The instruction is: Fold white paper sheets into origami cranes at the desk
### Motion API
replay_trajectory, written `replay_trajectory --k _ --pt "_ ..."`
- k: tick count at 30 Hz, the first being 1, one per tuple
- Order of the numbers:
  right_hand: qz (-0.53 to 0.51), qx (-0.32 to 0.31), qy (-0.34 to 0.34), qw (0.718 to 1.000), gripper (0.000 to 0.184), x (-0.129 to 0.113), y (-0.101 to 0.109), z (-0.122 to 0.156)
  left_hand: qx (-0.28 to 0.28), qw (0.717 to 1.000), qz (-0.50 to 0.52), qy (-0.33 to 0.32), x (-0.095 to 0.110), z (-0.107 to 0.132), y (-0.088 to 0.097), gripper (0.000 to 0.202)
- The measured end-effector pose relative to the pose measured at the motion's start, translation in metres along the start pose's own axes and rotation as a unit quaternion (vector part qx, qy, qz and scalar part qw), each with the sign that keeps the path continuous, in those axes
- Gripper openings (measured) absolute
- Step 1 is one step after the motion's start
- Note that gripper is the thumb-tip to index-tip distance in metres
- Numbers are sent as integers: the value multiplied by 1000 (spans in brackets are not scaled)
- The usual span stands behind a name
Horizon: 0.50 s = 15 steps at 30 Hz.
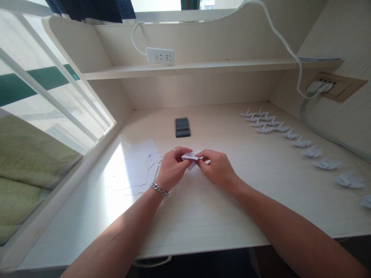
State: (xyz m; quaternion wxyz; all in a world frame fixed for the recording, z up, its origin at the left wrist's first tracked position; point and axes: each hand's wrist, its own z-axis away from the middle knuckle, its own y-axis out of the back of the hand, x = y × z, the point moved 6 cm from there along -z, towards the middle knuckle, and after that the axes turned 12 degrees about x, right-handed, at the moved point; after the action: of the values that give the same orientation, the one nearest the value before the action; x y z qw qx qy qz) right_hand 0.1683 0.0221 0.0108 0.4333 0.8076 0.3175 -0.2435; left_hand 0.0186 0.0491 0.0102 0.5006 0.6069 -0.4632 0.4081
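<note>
Between my two hands, just above the middle of the desk, is a small piece of folded white paper (190, 156). My left hand (173, 164) pinches its left side, fingers behind and thumb in front. On the other side, my right hand (216, 166) grips a narrow part of the paper between thumb and fingertips. The fingers cover parts of the folds, so the full shape is hidden. A ring and a chain bracelet (159, 189) are on my left hand and wrist.
Several folded paper cranes (311, 151) stand in rows along the right side. White paper sheets (139, 162) and thin scraps lie left, partly sunlit. A dark phone-like object (182, 127) lies beyond my hands. A power strip (160, 56) sits on the shelf (203, 67).
</note>
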Motion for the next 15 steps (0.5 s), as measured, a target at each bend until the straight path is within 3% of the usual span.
replay_trajectory --k 3,6,11,15 --pt "37 31 66 997 21 -9 2 3 -3 995 -77 -62 5 3 -1 22" --pt "67 52 118 989 20 -16 3 6 7 990 -111 -82 6 5 0 24" --pt "124 80 124 981 17 -17 4 9 24 992 -96 -74 3 6 2 28" --pt "164 81 165 969 18 -22 2 12 19 984 -138 -114 12 9 0 29"
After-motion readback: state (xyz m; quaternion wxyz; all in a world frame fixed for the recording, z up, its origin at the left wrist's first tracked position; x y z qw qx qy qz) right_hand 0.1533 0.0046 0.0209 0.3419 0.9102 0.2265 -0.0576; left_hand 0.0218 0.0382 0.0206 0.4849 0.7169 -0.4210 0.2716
